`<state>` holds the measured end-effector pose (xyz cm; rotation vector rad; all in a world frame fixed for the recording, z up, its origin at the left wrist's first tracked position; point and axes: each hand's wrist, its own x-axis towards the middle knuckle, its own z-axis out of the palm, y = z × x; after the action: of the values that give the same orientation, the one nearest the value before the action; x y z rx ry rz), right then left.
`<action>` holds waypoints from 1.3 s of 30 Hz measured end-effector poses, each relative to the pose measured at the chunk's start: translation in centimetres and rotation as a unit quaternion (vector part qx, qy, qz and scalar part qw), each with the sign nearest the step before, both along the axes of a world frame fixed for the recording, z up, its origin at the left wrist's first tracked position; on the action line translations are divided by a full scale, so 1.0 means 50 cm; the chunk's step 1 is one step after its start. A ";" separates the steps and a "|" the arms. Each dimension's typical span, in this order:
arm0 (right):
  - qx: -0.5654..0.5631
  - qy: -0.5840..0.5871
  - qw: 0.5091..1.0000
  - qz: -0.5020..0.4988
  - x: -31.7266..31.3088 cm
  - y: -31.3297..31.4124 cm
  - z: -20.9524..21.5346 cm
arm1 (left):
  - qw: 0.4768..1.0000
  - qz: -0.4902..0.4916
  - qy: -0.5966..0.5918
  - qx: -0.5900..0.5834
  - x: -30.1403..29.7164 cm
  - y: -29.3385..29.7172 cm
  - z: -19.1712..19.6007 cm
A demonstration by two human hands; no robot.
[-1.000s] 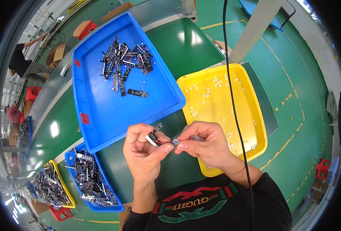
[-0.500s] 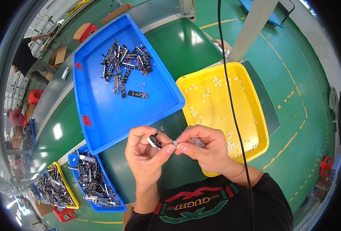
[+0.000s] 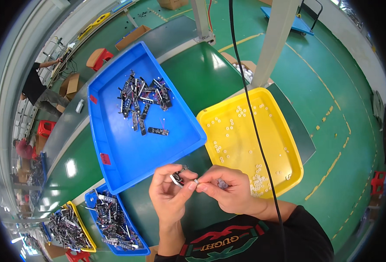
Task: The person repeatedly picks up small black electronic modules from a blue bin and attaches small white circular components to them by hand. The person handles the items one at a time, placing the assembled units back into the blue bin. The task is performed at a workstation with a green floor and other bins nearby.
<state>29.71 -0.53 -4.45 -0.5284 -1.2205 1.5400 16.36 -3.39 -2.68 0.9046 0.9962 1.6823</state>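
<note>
Two hands, two yellow trays, one large blue tray
There are two red labels and one black cable; white rings are too many to count.

Both hands close together — fingers curled inward, thumbs almost tip to tip

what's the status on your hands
Left hand holding module. Right hand pinching small pale part by left thumb. Cable crosses in front of yellow tray.
</note>
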 end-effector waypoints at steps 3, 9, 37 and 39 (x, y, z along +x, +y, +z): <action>-0.163 0.048 0.982 0.081 0.013 0.000 0.005 | 1.000 0.004 0.018 0.014 -0.001 -0.002 -0.009; -0.205 0.049 0.972 0.100 0.025 0.003 -0.003 | 0.998 0.032 0.057 -0.012 0.017 0.003 -0.006; -0.578 0.323 0.727 0.182 0.120 0.066 -0.138 | 0.583 0.521 0.499 -0.373 -0.426 -0.413 -0.050; -0.576 0.273 0.754 0.158 0.110 0.065 -0.130 | 0.572 0.533 0.513 -0.356 -0.442 -0.422 -0.061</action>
<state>35.21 2.75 -10.94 -0.5646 0.2512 2.4412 -5.77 -24.51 -5.75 0.6334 3.2495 1.1014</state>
